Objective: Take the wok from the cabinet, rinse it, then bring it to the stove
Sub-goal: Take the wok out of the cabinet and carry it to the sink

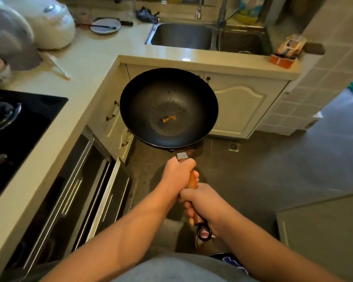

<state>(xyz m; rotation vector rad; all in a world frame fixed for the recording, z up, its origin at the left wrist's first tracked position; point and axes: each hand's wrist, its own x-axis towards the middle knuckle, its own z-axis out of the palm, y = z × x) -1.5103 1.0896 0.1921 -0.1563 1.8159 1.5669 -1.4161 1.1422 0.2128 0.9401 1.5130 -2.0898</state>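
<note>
Black wok (169, 107) — wooden handle, orange residue inside, held level

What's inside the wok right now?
The wok holds a small orange scrap near the middle and a few dark specks around it. No water is visible. Its underside and the floor directly below are hidden.

Lighting: warm, moderately dim indoor light. Glare: pale sheen on the countertop (102, 58) edge just before the sink (181, 35). Blur: soft, smeared bags left of the sink; floor right of it murky. Distortion: wide-angle bowing of counter lines toward frame edges.
</note>
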